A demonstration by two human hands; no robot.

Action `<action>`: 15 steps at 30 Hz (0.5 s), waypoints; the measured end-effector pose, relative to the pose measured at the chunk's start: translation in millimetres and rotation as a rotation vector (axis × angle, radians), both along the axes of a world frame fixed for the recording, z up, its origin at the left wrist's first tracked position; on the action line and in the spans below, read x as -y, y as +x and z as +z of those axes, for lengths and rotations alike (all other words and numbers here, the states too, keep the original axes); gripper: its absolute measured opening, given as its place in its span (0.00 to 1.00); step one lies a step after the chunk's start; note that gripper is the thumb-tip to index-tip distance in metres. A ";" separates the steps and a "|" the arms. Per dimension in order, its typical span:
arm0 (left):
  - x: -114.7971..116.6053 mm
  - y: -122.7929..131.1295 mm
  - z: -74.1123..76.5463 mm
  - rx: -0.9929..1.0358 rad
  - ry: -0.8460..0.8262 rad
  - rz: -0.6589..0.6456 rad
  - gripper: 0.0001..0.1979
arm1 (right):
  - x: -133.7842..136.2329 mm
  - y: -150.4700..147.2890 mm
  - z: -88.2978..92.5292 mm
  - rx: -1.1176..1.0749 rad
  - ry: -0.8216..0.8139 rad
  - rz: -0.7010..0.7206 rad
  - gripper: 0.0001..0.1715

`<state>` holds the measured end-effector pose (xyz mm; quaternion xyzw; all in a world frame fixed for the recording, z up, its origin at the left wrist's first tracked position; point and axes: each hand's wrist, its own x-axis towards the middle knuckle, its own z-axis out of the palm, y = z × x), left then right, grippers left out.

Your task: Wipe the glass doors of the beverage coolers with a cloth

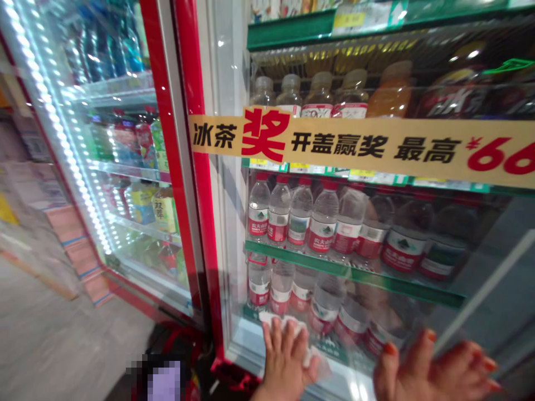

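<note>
Low on the glass door (234, 223) of a drinks fridge, my left hand (284, 356) presses a thin white wipe (320, 362) with its fingers stretched out. Part of the wipe shows above the fingertips and beside the thumb; the rest is hidden under the hand. At the lower right, my right hand (434, 370) is open and blurred, its fingers spread and orange at the tips. Nothing shows in it, and whether it touches the glass I cannot tell. Behind the door stand rows of water bottles (321, 223) with red caps and red-and-white labels.
A yellow printed strip (346, 142) runs across the door. Green-edged shelves (359, 275) hold the bottles. A second lit fridge (137, 167) with a red frame stands at the left, near stacked pink boxes (79, 239) on the grey floor (83, 345). A dark, partly pixelated shape fills the lower left.
</note>
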<state>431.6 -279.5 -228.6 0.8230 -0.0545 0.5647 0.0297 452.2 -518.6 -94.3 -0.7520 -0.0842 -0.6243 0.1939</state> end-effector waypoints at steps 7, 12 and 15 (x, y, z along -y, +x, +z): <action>-52.7 -0.9 92.9 0.046 -0.012 0.064 0.43 | -13.1 7.4 -51.8 0.059 -0.013 -0.022 0.49; -12.2 6.6 126.3 0.093 0.151 -0.005 0.41 | -11.9 10.5 -51.5 0.079 0.011 -0.041 0.47; -17.2 -2.5 108.8 0.081 0.512 -0.158 0.36 | -8.5 13.2 -53.1 0.120 -0.029 -0.068 0.48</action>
